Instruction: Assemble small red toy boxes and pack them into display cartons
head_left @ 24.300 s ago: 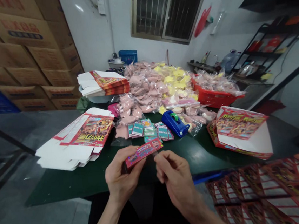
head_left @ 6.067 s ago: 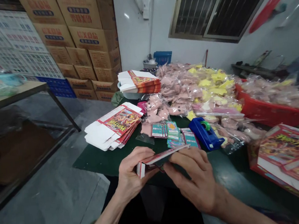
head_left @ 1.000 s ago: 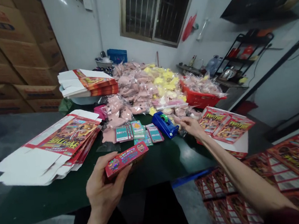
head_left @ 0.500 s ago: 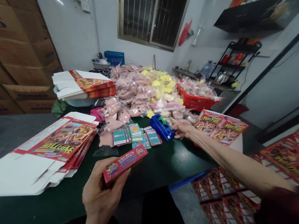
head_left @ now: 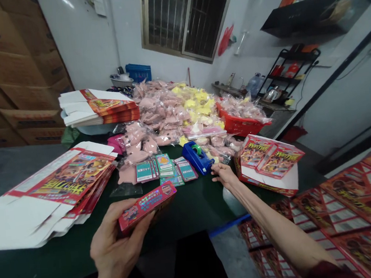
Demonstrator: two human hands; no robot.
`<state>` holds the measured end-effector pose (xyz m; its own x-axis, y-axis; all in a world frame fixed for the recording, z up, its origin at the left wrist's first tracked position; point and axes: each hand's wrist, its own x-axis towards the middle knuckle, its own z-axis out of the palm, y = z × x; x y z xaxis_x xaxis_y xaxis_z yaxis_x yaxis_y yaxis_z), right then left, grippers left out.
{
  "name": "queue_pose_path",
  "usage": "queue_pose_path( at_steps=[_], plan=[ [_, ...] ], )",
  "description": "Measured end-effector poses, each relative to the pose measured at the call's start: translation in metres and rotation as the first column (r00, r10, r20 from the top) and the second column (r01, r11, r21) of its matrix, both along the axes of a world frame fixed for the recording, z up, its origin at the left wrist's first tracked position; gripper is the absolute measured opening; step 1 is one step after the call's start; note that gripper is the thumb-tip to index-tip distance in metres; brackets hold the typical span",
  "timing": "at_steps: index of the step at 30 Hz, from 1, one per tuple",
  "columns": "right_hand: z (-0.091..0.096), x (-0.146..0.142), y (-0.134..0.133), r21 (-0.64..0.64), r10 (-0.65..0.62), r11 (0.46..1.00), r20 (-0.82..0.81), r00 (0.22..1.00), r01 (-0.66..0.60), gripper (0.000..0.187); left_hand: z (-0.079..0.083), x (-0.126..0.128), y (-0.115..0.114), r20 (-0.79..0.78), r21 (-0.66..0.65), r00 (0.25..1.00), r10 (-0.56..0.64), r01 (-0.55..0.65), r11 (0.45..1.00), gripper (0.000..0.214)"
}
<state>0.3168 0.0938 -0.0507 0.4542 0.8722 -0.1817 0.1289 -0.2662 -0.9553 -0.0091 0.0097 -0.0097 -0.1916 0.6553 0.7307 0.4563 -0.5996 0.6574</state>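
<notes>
My left hand (head_left: 115, 242) is wrapped round a small red box (head_left: 148, 206) with coloured print, held tilted above the table's near side. At the front end of a blue tape dispenser (head_left: 196, 159), the fingers of my right hand (head_left: 222, 174) are pinched together at the tape; the clear strip itself hardly shows. A green roll (head_left: 197, 149) sits in the dispenser. Left of it lie small stacks of printed cards (head_left: 165, 165) and teal cards (head_left: 187, 170). Beyond these is a large heap of pink plush pieces (head_left: 163, 110) in clear bags, with yellow ones (head_left: 198, 100) among them.
Flattened printed cartons (head_left: 55, 191) are piled at left, more (head_left: 100, 108) behind. A display carton (head_left: 269, 161) holding red boxes stands right of my hand. A red basket (head_left: 241, 122) of bagged plush is behind it. Printed boxes (head_left: 344, 193) fill the lower right. Brown cartons (head_left: 18, 72) line the left wall.
My right hand has drawn back a little toward me along the dispenser's front end. The left hand still holds the red box, now slightly lower left in view; the view has shifted a little.
</notes>
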Motion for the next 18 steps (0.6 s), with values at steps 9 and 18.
queue_pose_path(
  at_steps=[9,18],
  plan=[
    [0.014,-0.029,-0.043,0.167,-0.002,0.985,0.259,0.966,-0.043,0.025,0.005,0.008,0.000,0.089,0.041,0.996,0.004,-0.008,0.999,0.035],
    [0.074,-0.176,-0.127,0.467,0.446,0.814,-0.120,0.887,-0.346,0.018,0.005,0.011,-0.005,0.126,-0.003,0.990,-0.055,0.056,0.998,0.029]
  ],
)
